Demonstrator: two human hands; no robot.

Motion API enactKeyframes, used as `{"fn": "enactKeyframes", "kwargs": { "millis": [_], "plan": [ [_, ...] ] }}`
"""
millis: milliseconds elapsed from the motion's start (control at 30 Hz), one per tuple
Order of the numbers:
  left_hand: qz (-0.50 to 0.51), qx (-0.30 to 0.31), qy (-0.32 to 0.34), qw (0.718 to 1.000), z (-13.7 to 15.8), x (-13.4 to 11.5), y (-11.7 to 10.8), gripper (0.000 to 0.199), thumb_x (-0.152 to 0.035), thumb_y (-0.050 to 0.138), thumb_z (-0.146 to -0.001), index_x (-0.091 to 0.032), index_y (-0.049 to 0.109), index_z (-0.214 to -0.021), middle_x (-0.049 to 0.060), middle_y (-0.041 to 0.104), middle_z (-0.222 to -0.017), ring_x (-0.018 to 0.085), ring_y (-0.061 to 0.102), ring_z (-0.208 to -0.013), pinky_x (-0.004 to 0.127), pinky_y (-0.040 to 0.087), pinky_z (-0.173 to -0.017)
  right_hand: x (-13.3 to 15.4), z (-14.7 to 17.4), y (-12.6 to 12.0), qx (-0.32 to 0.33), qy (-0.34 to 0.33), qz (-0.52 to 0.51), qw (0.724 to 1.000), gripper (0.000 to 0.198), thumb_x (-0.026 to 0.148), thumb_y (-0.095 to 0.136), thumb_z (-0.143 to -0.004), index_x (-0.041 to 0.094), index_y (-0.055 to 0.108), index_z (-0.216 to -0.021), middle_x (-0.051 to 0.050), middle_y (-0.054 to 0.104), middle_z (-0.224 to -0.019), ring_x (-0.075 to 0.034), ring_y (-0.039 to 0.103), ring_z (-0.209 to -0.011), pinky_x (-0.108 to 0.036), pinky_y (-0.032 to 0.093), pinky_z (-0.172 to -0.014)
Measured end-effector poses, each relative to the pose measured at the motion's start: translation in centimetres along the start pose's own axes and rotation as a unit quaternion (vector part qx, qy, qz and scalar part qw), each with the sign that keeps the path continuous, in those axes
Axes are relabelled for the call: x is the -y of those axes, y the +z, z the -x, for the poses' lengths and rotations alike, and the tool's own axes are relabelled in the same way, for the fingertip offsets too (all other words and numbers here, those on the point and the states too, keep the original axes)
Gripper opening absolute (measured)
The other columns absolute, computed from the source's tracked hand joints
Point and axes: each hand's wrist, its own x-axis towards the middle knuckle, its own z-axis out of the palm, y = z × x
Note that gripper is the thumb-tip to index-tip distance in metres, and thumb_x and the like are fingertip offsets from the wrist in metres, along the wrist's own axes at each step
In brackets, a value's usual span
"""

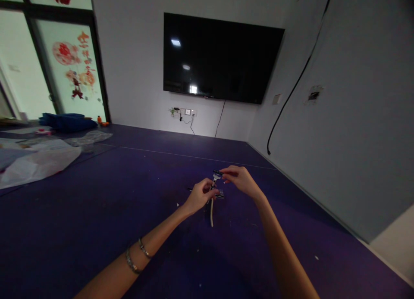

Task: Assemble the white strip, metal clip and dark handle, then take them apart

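Observation:
Near the middle of the purple surface, my left hand [203, 193] is closed around a razor [214, 179] with a pale neck and a dark, wide head. My right hand [239, 179] pinches the end of that razor head between thumb and fingertips. Below my left hand a pale, slightly curved rod [211, 215] sticks out toward me; whether it is this razor's handle I cannot tell. Beside my left fingertips is a small clear piece with a black strip [220, 195]. Another thin dark end shows just left of my left hand, mostly hidden.
The purple surface [145, 174] reaches to the walls, with small white scraps on it. Plastic bags [42, 163] and a blue cloth bundle [67, 121] lie at the left. A black cable [293, 90] hangs at the right. A television [220, 57] is on the far wall.

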Motion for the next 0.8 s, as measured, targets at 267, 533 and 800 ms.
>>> {"fn": "enactKeyframes", "kwargs": {
  "millis": [267,533,800],
  "plan": [
    [-0.012,0.004,-0.005,1.000,0.0,0.3,-0.1,0.028,-0.035,0.066,-0.071,-0.017,0.048,-0.080,-0.004,0.057,-0.059,0.011,0.057,-0.053,0.021,0.040,-0.054,1.5,0.2,0.4,0.011,-0.015,-0.003,1.000,0.020,0.025,0.058,-0.074,0.017,0.070,-0.087,-0.004,0.063,-0.079,-0.012,0.058,-0.058,-0.027,0.049,-0.058],
    [-0.008,0.004,-0.001,1.000,0.0,0.3,0.0,0.026,-0.034,0.064,-0.072,-0.017,0.047,-0.079,-0.003,0.058,-0.060,0.010,0.058,-0.053,0.022,0.041,-0.055,1.7,0.3,0.4,0.018,-0.015,-0.008,1.000,0.020,0.025,0.059,-0.073,0.015,0.070,-0.087,-0.005,0.062,-0.079,-0.012,0.058,-0.058,-0.028,0.049,-0.057],
    [-0.001,-0.001,0.001,1.000,-0.1,0.4,0.0,0.024,-0.033,0.064,-0.073,-0.017,0.047,-0.079,-0.003,0.058,-0.061,0.011,0.058,-0.054,0.022,0.041,-0.056,2.0,0.4,0.4,0.019,-0.018,0.005,1.000,0.020,0.026,0.058,-0.074,0.017,0.070,-0.087,-0.004,0.062,-0.078,-0.011,0.057,-0.059,-0.026,0.049,-0.058]
  ]
}}
